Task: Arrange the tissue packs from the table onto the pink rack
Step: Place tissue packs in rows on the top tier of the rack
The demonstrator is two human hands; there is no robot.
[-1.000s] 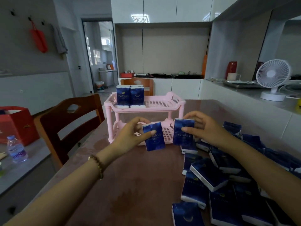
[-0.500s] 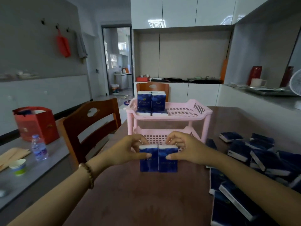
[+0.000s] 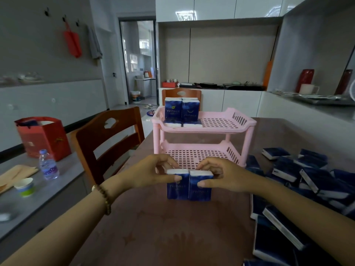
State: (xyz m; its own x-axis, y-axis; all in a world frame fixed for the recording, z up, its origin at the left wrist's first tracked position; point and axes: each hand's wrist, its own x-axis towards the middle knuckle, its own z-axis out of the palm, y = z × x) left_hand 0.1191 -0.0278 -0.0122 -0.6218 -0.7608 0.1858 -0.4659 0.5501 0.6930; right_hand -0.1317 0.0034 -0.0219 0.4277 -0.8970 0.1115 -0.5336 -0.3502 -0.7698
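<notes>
Two packs pressed side by side, upright on the bench (image 3: 153,233): left hand (image 3: 151,174) clasping the left pack (image 3: 177,189), right hand (image 3: 223,175) clasping the right pack (image 3: 200,190). Squared up, probably for lifting together onto the rack (image 3: 244,121). Beyond, four packs (image 3: 181,112) on its top tier, far left. Lower tier bare. Loose pile (image 3: 299,179) at right: too jumbled to count.

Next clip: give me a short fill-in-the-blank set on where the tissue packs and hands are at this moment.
1. The left hand and right hand press two blue tissue packs together, standing ____ on the brown table.
2. The pink plastic two-tier rack has packs only on its ____ shelf.
3. The loose heap of blue packs lies to the rack's ____.

Missing words: upright; top; right
</notes>
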